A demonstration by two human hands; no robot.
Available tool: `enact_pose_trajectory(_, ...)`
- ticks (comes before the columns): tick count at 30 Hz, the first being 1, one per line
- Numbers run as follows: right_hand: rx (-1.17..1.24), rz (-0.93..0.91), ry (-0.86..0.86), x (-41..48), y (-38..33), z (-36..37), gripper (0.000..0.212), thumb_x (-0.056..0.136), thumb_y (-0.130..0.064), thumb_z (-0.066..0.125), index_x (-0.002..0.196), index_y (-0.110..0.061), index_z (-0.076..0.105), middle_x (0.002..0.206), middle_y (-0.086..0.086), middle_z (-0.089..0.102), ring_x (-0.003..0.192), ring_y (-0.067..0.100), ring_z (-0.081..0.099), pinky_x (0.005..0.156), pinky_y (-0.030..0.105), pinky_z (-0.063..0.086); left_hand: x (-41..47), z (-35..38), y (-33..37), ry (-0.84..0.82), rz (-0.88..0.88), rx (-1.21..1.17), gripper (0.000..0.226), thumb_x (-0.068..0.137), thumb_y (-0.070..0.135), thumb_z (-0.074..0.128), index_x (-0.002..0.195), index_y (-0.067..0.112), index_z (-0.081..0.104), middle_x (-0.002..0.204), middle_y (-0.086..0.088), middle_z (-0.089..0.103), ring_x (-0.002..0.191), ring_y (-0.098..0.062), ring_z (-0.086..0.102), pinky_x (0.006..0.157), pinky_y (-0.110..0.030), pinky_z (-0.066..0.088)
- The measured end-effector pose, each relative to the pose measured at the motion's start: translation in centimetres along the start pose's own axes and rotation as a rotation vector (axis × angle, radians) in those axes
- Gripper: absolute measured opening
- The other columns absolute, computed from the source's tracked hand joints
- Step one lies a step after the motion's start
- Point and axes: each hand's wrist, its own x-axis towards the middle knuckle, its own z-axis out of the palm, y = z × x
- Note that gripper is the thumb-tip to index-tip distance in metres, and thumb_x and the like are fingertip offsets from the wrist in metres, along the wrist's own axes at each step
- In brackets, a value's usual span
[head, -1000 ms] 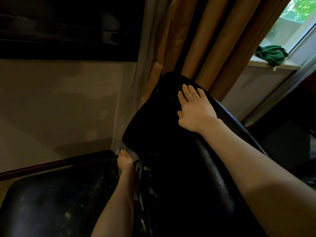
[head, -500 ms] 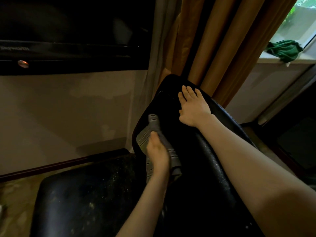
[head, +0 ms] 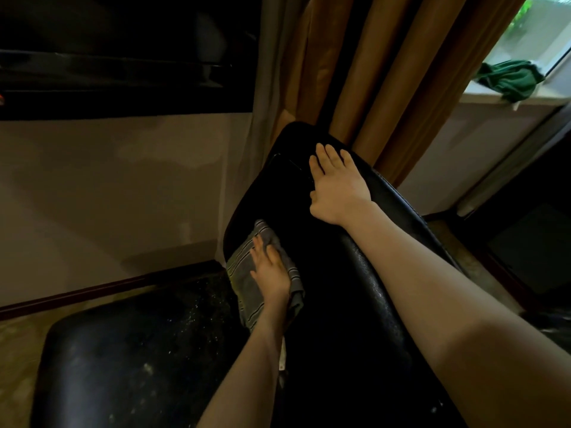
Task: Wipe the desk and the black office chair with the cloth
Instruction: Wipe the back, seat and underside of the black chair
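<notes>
The black office chair fills the lower middle: its backrest (head: pixel 336 288) leans away from me and its dusty seat (head: pixel 139 359) lies at lower left. A grey striped cloth (head: pixel 247 273) lies flat on the left side of the backrest. My left hand (head: pixel 270 273) presses on the cloth with straight fingers. My right hand (head: pixel 336 183) rests flat near the top of the backrest, fingers spread and straight.
Brown curtains (head: pixel 386 72) hang right behind the chair. A dark screen (head: pixel 123 57) is mounted on the beige wall at upper left. A green rag (head: pixel 509 80) lies on the windowsill at upper right. Dark furniture stands at the right edge.
My left hand brought the cloth up from the gap by the seat onto the backrest and now presses it flat there. My right hand stayed near the top of the backrest.
</notes>
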Motion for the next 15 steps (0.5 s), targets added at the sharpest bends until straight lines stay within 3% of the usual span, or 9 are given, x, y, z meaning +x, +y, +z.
enact_pose_trajectory(3,-0.003,-0.008,-0.003,0.0,-0.1,0.1,0.073,0.095,-0.037,0.037,0.151,-0.005,0.0,0.158,0.014,-0.01,0.146,0.025,-0.01,0.117,0.038,-0.007,1.1,-1.1,-1.5,-0.034,-0.098,0.015,0.048,0.104,0.029,0.017,0.151,0.017,0.014,0.158,-0.008,0.013,0.144,-0.027,0.015,0.116,-0.042,0.014)
enact_pose_trajectory(7,-0.001,-0.012,-0.006,0.1,-0.3,-0.2,0.074,0.095,-0.036,0.038,0.151,-0.005,0.0,0.157,0.015,-0.011,0.146,0.026,-0.011,0.118,0.038,-0.007,1.5,-2.2,-2.2,0.005,-0.139,0.071,0.047,0.105,0.023,0.017,0.149,0.008,0.017,0.154,-0.017,0.022,0.138,-0.031,0.027,0.103,-0.028,0.024)
enact_pose_trajectory(15,-0.014,-0.008,0.017,0.2,-0.6,-0.1,0.074,0.095,-0.036,0.038,0.15,-0.005,0.0,0.157,0.015,-0.01,0.146,0.027,-0.01,0.117,0.039,-0.006,-0.2,-3.2,0.9,0.081,-0.084,0.006,0.045,0.104,0.026,0.021,0.136,0.006,0.045,0.138,-0.018,0.047,0.126,-0.032,0.043,0.101,-0.031,0.032)
